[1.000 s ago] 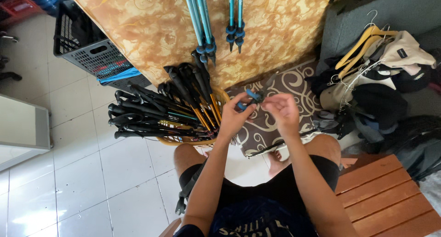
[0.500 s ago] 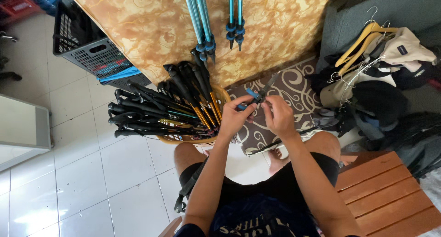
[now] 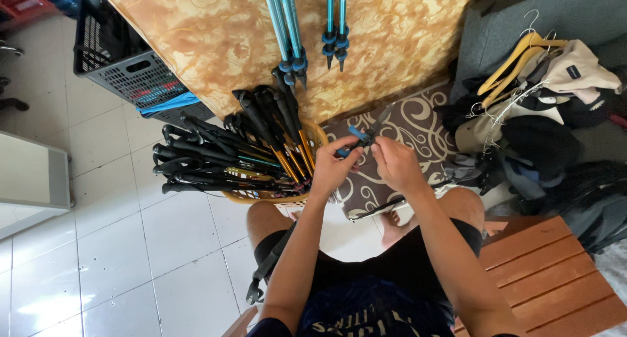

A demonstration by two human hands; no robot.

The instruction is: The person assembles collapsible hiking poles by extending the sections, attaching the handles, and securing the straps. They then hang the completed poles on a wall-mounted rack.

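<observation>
Blue pole clamp (image 3: 358,141) between left hand (image 3: 333,170), right hand (image 3: 395,164)

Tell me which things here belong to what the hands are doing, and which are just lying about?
In use:
left hand
right hand
small blue and black part held between them
basket of black-handled poles
blue poles

Lying about:
grey crate
clothes and hangers
patterned cushion
wooden bench

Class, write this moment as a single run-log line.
left hand: grips blue clip part | right hand: pinches same part | beside: basket of black-handled poles | seated, patterned cushion beneath
</observation>
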